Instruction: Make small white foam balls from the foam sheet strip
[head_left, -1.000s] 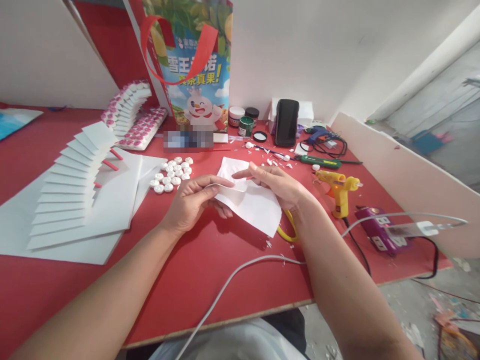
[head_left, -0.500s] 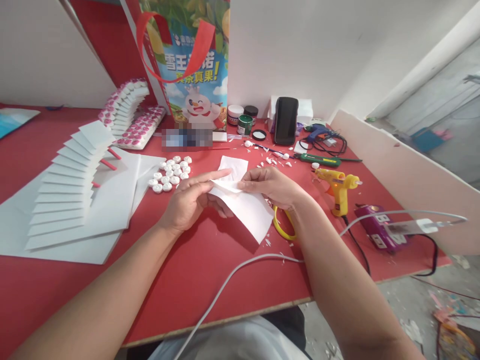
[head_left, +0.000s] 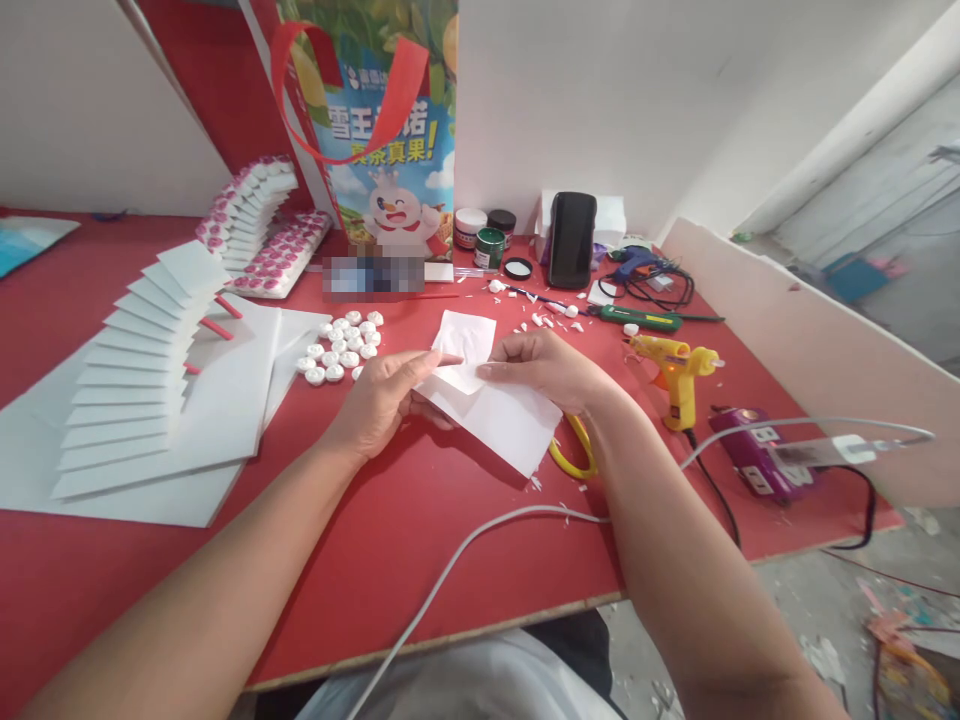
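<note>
Between my hands is a white sheet of paper [head_left: 502,425], folded over near its upper left part and lifted off the red table. My left hand [head_left: 386,395] grips its left edge, thumb and index finger on top and the other fingers underneath. At the fold, my right hand [head_left: 536,365] pinches the paper between thumb and curled fingers. Another white paper piece [head_left: 466,332] shows just beyond the fold; whether it is part of the same sheet I cannot tell. A yellow ring-shaped handle [head_left: 574,455] lies partly hidden beneath my right wrist.
Small white carved discs [head_left: 349,345] sit left of my hands, near a stepped fan of white panels [head_left: 124,385]. To the right are a yellow glue gun [head_left: 675,375], a green-handled tool [head_left: 641,319] and a purple box [head_left: 757,455]. A white cable [head_left: 465,555] crosses the front.
The folded flap has turned down flatter toward me, and the sheet's lower right corner has shifted slightly right. My left index finger has drawn back a little to the left.
</note>
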